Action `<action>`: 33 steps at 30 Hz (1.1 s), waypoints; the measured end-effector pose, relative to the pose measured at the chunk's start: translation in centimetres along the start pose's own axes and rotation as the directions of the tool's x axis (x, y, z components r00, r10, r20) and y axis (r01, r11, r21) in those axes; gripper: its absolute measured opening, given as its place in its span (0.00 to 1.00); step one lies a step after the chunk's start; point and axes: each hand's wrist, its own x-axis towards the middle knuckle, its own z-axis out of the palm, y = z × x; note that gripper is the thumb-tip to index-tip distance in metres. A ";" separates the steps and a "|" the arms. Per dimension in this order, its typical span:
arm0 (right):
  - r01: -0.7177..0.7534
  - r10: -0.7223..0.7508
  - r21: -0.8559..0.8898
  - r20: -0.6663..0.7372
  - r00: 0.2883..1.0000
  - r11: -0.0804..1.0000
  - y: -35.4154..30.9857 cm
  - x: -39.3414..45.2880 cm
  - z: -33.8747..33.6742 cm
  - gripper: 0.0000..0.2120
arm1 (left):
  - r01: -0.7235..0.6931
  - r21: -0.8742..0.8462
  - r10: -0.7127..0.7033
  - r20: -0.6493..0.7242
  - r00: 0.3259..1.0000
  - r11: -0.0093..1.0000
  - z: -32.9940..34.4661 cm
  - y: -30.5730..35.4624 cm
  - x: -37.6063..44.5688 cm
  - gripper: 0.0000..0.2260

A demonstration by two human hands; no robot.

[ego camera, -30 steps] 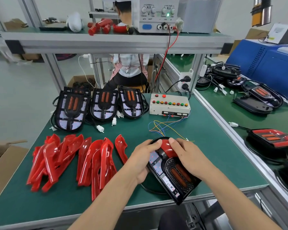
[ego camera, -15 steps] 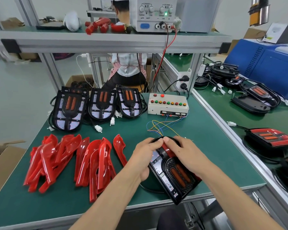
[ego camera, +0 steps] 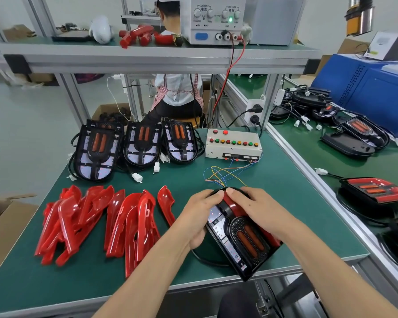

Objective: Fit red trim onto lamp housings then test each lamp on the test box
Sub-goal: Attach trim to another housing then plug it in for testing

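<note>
A black lamp housing (ego camera: 241, 242) with two orange bars lies tilted at the table's front edge. A red trim (ego camera: 230, 204) sits on its upper part. My left hand (ego camera: 199, 216) grips the housing's left side, thumb on its rounded top. My right hand (ego camera: 255, 210) lies over the trim and the housing's right side, thumb pressing on the top of the trim. Several loose red trims (ego camera: 97, 216) are heaped to the left. The beige test box (ego camera: 233, 145) with coloured buttons stands behind, its coloured wires (ego camera: 221, 173) trailing toward the housing.
Three more black housings (ego camera: 138, 143) with white plugs stand at the back left. A power supply (ego camera: 213, 19) sits on the shelf above. Finished lamps (ego camera: 375, 190) lie on the right bench. A person sits behind the table. A cardboard box (ego camera: 2, 223) stands at left.
Both thumbs have slid up along the trim to the housing's rounded top and now meet there. The housing has stayed in place.
</note>
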 end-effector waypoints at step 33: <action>-0.054 -0.007 0.217 0.269 0.963 0.975 4.4 -3.8 -3.9 0.20 | -0.058 0.098 0.057 0.013 0.998 0.993 -2.0 -0.9 0.7 0.10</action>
